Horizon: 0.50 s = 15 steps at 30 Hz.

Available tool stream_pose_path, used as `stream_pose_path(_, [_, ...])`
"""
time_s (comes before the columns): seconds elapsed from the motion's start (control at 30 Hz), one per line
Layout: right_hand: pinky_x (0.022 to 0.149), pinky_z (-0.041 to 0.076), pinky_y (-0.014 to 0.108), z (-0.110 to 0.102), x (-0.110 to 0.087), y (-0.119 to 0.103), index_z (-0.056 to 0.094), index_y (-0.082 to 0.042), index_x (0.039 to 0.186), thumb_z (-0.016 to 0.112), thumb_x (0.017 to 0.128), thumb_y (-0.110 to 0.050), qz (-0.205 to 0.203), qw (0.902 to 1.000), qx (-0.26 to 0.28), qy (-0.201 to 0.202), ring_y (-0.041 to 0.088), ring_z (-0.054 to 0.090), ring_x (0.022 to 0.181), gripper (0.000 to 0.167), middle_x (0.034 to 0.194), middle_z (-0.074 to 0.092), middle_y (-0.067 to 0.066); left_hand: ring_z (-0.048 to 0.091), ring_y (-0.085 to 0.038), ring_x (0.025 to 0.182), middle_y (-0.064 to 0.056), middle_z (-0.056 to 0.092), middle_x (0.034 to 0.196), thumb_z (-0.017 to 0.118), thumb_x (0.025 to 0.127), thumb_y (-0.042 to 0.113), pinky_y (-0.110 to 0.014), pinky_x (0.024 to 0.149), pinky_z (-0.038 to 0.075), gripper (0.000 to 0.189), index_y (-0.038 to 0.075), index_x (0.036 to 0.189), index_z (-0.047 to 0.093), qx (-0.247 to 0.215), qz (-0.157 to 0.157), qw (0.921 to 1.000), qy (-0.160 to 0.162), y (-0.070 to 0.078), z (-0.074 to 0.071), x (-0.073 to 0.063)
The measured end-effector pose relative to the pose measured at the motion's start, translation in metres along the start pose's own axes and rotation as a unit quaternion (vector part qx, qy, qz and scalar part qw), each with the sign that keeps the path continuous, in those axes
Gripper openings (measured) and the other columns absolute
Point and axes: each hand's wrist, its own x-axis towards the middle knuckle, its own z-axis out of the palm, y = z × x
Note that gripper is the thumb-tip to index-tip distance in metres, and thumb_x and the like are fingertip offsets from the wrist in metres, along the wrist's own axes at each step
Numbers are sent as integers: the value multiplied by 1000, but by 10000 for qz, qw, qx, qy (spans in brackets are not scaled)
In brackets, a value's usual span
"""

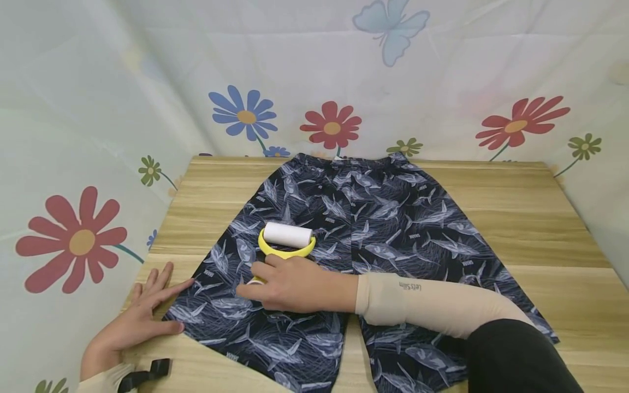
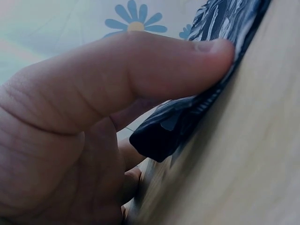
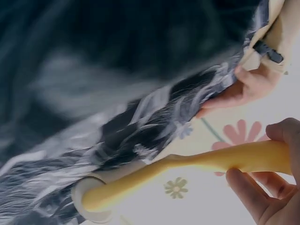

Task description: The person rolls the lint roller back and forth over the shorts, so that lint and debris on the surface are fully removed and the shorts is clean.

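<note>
A pair of dark shorts [image 1: 393, 234] printed with grey-white sharks lies spread on a wooden table, waistband at the far side. My right hand [image 1: 300, 286] grips the yellow handle of a lint roller [image 1: 288, 234]; its white roll rests over the left leg of the shorts. In the right wrist view the yellow handle [image 3: 225, 158] runs between thumb and fingers to the roll at the cloth. My left hand [image 1: 142, 316] lies with fingers spread at the outer corner of the left leg hem. In the left wrist view its thumb [image 2: 187, 65] presses on the edge of the cloth.
The wooden tabletop [image 1: 530, 218] shows on both sides of the shorts. A pale curtain [image 1: 304, 54] with printed flowers and a butterfly hangs behind and at the sides. A black strap [image 1: 144, 375] circles the left wrist.
</note>
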Motion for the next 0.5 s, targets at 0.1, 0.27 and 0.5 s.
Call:
stream_pose_path(0.1, [57,49,20,-4,3,-9,64,-26,137,65,103,-28,-79,9999,62,-72,14,56,82,34,106,60,-1,-23,-57,153,-27,-6,174,86,84,15,-68,111,-32,84,18,159,49,-10,15,10000,9,0,0,0])
stream_pose_path(0.27, [61,51,20,-9,7,-24,64,-26,137,66,102,-30,-275,9990,343,-99,12,56,83,35,106,60,-3,-23,-58,152,-28,-5,173,85,85,15,-70,110,-31,82,17,159,49,-17,17,10000,21,-1,0,0])
stream_pose_path(0.5, [66,51,18,-13,16,-44,63,-26,137,71,99,-39,-679,9960,551,-163,10,57,86,41,107,58,-4,-23,-56,153,-27,-5,174,85,85,15,-70,110,-31,82,19,159,49,-8,50,10000,7,-2,1,0])
